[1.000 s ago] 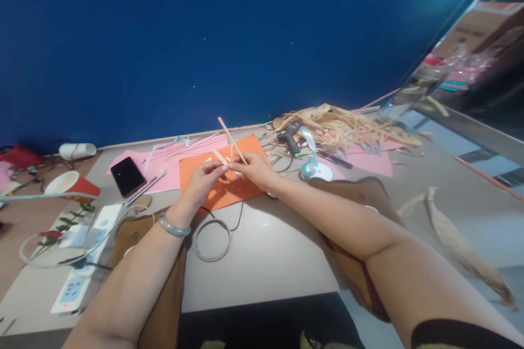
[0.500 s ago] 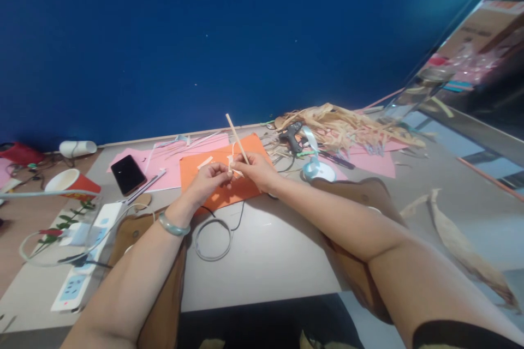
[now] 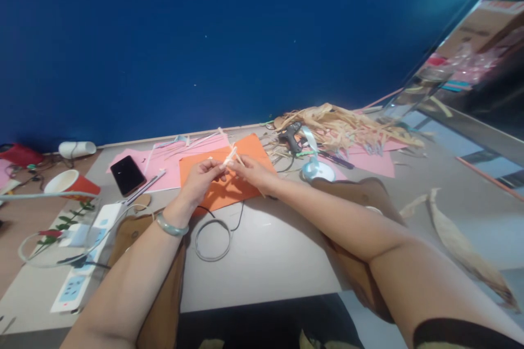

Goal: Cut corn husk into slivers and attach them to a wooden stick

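Observation:
Above an orange sheet [image 3: 229, 196], both hands meet with their fingertips close together. My left hand [image 3: 200, 179], with a green bangle on the wrist, is closed in a pinch on a small whitish strip [image 3: 230, 156]. What the strip is made of I cannot make out. Fingers of my right hand [image 3: 257, 173] are closed on a thin pale stick [image 3: 239, 160], its tip showing above the fingers and most of it hidden by the hand. The right fingertips also touch or nearly touch the strip.
A pile of dry husk-like strips [image 3: 344, 125], a black glue gun [image 3: 291, 137] and a ribbon roll [image 3: 319, 170] lie right. Left are a phone [image 3: 127, 175], a paper cup [image 3: 69, 182] and a power strip [image 3: 92, 256] with cables. A coiled cable [image 3: 213, 240] lies in front.
The stick in my right hand has swung from pointing up and away to lying mostly under the hand. The whitish strip now stands up between both hands' fingertips.

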`<action>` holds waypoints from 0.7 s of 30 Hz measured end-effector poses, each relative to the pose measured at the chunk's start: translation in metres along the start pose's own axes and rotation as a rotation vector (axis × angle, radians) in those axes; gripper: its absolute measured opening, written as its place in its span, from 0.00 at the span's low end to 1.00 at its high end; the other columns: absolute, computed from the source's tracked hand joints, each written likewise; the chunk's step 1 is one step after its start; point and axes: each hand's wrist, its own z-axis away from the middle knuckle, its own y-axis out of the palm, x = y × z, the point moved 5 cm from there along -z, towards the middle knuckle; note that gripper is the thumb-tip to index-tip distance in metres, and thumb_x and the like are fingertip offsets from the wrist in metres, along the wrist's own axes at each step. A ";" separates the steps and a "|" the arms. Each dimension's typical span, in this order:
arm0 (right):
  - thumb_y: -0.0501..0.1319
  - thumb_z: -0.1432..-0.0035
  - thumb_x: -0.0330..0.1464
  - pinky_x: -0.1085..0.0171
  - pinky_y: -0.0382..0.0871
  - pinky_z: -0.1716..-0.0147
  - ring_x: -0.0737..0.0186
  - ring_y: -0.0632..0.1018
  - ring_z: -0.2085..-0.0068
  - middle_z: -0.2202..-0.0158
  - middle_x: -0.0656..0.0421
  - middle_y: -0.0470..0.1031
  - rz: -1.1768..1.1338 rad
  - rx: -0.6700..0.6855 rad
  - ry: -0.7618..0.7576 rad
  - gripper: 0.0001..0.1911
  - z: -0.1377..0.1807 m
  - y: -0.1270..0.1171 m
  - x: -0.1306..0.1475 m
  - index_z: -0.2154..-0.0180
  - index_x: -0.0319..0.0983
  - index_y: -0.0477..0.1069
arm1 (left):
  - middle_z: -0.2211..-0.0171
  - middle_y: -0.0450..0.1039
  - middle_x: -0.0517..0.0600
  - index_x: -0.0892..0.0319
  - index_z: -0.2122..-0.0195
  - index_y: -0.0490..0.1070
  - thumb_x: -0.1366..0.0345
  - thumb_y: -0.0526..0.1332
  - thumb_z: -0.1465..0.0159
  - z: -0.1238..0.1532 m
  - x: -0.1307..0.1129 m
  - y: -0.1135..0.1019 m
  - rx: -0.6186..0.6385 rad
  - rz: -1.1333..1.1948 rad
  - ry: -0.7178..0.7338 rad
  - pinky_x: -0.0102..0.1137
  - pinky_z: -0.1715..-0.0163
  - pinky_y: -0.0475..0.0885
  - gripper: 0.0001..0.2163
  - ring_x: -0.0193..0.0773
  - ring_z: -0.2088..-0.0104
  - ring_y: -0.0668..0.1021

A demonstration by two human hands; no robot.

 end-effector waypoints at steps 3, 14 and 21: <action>0.54 0.46 0.52 0.68 0.59 0.71 0.68 0.67 0.70 0.71 0.61 0.69 0.227 0.101 -0.050 0.23 0.004 0.007 0.003 0.68 0.37 0.67 | 0.79 0.72 0.47 0.62 0.72 0.74 0.61 0.66 0.48 0.000 -0.001 0.001 0.020 -0.051 0.011 0.26 0.72 0.65 0.09 0.30 0.77 0.72; 0.47 0.41 0.50 0.68 0.54 0.74 0.69 0.61 0.75 0.80 0.63 0.59 0.310 0.115 -0.030 0.25 0.004 0.009 -0.001 0.78 0.37 0.61 | 0.79 0.74 0.49 0.63 0.72 0.73 0.60 0.68 0.52 0.001 0.003 0.005 0.039 -0.061 -0.044 0.30 0.73 0.67 0.12 0.33 0.78 0.74; 0.48 0.40 0.49 0.71 0.36 0.87 0.74 0.43 0.83 0.84 0.69 0.42 -0.262 0.319 0.300 0.24 0.013 0.021 -0.002 0.79 0.40 0.46 | 0.77 0.73 0.47 0.62 0.73 0.72 0.60 0.66 0.48 0.002 -0.005 0.004 0.109 -0.090 0.065 0.29 0.69 0.67 0.10 0.32 0.75 0.73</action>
